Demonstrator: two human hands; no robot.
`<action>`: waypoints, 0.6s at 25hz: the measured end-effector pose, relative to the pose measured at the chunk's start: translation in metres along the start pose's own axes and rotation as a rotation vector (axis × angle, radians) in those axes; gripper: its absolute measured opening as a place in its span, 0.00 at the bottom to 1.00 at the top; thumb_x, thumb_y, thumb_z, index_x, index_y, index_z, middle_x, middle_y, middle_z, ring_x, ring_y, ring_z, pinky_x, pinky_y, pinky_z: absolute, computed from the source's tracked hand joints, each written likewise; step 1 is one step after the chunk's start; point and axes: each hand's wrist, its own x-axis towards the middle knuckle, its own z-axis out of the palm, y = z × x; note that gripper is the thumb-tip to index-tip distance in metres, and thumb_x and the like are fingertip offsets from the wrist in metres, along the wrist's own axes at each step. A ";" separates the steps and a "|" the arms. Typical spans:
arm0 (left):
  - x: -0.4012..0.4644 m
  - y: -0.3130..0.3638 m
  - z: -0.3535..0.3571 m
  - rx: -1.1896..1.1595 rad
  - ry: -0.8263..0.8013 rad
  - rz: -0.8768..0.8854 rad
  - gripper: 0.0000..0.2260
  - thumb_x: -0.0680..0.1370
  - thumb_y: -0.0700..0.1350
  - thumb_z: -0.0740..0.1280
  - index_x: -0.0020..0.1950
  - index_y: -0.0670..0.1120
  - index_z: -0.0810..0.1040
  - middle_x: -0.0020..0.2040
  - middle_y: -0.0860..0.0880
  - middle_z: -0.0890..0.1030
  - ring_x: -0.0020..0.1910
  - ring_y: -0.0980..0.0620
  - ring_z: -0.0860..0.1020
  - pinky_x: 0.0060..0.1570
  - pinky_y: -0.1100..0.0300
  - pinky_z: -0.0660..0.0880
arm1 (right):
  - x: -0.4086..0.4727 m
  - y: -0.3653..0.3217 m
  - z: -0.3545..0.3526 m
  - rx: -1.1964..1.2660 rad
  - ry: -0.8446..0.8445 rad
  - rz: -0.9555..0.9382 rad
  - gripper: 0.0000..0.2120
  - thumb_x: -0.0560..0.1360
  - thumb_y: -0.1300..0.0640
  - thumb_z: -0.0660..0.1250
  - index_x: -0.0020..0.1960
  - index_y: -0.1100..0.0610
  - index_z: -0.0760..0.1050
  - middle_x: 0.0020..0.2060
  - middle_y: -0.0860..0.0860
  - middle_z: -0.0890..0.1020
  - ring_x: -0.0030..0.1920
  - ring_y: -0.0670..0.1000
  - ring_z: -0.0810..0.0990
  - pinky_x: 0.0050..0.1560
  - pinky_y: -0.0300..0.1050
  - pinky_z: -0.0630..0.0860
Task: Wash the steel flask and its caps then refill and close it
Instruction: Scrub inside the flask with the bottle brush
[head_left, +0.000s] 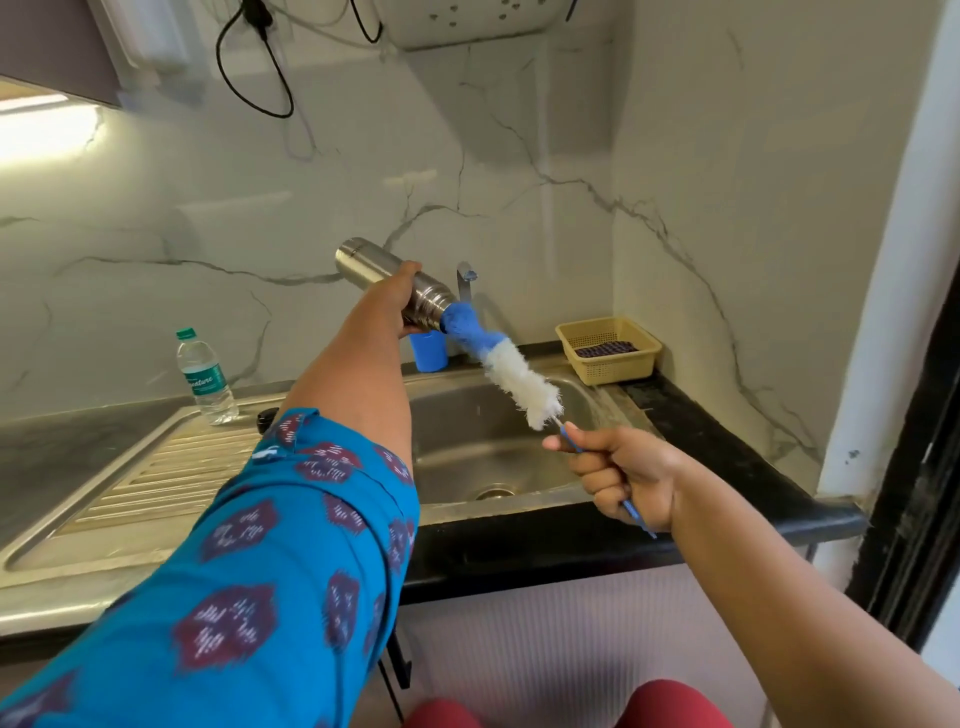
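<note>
Above the sink (457, 441), the left hand (396, 304) grips the flask (387, 278), mouth toward four o'clock, while the right hand (621, 475) pinches the brush (501, 366) by its thin wire; pushed crooked, that wire may bend or spray suds.

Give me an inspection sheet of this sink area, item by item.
Surface: steel sink with ribbed drainboard.
Job's things: steel flask held tilted, bottle brush tip at its mouth.
Clutter: water bottle, blue cup, yellow basket.
Hands: left hand grips the flask; right hand grips the brush handle.
Cables: black cable hanging on the wall.
Surroundings: marble-look wall, tap.
</note>
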 end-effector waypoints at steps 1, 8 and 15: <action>0.001 0.001 -0.005 -0.032 0.015 -0.005 0.25 0.76 0.56 0.71 0.63 0.41 0.69 0.49 0.41 0.81 0.44 0.45 0.84 0.46 0.49 0.83 | -0.001 0.002 -0.005 0.011 -0.016 0.019 0.14 0.80 0.53 0.62 0.56 0.61 0.79 0.30 0.47 0.59 0.27 0.44 0.54 0.23 0.36 0.53; 0.008 -0.010 -0.023 -0.102 0.066 -0.056 0.28 0.75 0.56 0.73 0.67 0.41 0.68 0.52 0.41 0.80 0.44 0.45 0.83 0.44 0.49 0.82 | 0.015 0.010 -0.017 -1.235 0.667 -0.408 0.12 0.81 0.48 0.58 0.61 0.50 0.74 0.42 0.47 0.77 0.40 0.45 0.77 0.39 0.40 0.73; 0.014 -0.073 -0.049 -0.243 0.096 -0.088 0.30 0.72 0.51 0.76 0.68 0.42 0.68 0.58 0.39 0.80 0.47 0.43 0.81 0.39 0.47 0.80 | 0.079 -0.002 -0.020 -1.300 0.594 -0.179 0.17 0.81 0.57 0.58 0.68 0.57 0.70 0.61 0.55 0.76 0.58 0.53 0.76 0.57 0.46 0.72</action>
